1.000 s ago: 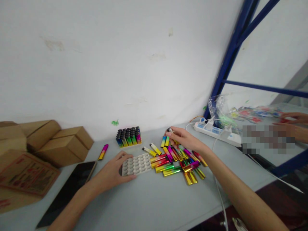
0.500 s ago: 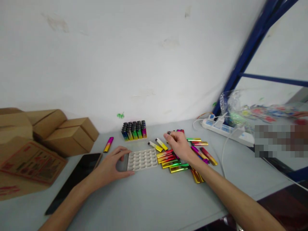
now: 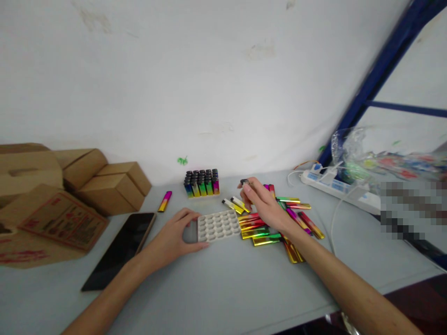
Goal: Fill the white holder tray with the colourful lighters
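Note:
My left hand point(image 3: 178, 235) grips the left end of a white tray point(image 3: 219, 225) with rows of round hollows, thumb and fingers on opposite edges. My right hand point(image 3: 260, 200) is closed on a lighter, whose dark top point(image 3: 243, 181) shows at the fingertips; the rest of it is hidden. Below and around that hand lies a pile of shiny coloured lighters point(image 3: 265, 239). Two yellow and white lighters point(image 3: 232, 206) lie between the tray and my right hand. Behind the tray, a block of upright lighters point(image 3: 201, 184) stands near the wall.
At the left are cardboard boxes point(image 3: 108, 190) and a dark tablet point(image 3: 120, 249). A single purple and yellow lighter point(image 3: 165, 201) lies by them. At the right, a power strip point(image 3: 340, 191) with cables and a clear plastic bag point(image 3: 352, 153) sit near a blue frame.
The view has shifted, so the table's things appear farther right. My right hand has turned and its fingers have lifted slightly, showing the lighter's dark top. My left hand keeps its grip on the tray.

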Action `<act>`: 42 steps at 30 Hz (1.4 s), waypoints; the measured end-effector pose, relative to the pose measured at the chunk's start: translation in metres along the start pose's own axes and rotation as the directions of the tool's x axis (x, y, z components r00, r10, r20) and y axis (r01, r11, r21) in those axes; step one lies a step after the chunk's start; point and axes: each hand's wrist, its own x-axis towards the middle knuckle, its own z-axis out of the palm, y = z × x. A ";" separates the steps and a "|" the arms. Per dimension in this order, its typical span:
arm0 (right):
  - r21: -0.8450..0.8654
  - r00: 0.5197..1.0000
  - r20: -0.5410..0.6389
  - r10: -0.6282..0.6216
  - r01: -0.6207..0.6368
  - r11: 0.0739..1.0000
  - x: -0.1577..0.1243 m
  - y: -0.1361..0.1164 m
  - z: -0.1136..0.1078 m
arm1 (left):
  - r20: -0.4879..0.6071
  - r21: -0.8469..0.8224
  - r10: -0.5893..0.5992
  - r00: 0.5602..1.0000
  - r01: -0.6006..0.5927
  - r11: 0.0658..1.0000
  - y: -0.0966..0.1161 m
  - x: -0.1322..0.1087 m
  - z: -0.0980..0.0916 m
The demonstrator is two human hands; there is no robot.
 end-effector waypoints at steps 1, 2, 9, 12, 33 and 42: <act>0.050 0.999 0.034 -0.014 0.012 0.999 0.001 -0.002 0.002 | -0.006 -0.005 -0.007 1.000 0.007 1.000 0.001 0.000 0.002; 0.080 0.998 0.050 -0.032 0.028 0.996 0.001 -0.005 0.004 | -0.016 -0.015 -0.012 1.000 0.012 1.000 0.002 -0.001 0.005; -0.108 0.953 0.268 -0.139 0.173 0.979 0.016 -0.020 0.039 | -0.078 -0.060 -0.028 0.997 0.023 0.998 0.004 -0.001 0.015; -0.171 0.946 0.288 -0.149 0.204 0.964 0.025 -0.011 0.054 | -0.103 -0.049 -0.039 0.994 0.034 0.998 0.004 -0.002 0.017; -0.293 0.955 0.248 -0.161 0.232 0.928 0.034 0.017 0.076 | -0.101 -0.009 -0.040 0.994 0.039 0.999 0.002 0.000 0.021; -0.332 0.948 0.300 -0.103 0.205 0.921 0.036 0.004 0.066 | -0.099 -0.036 -0.050 0.994 0.046 0.998 0.004 0.002 0.017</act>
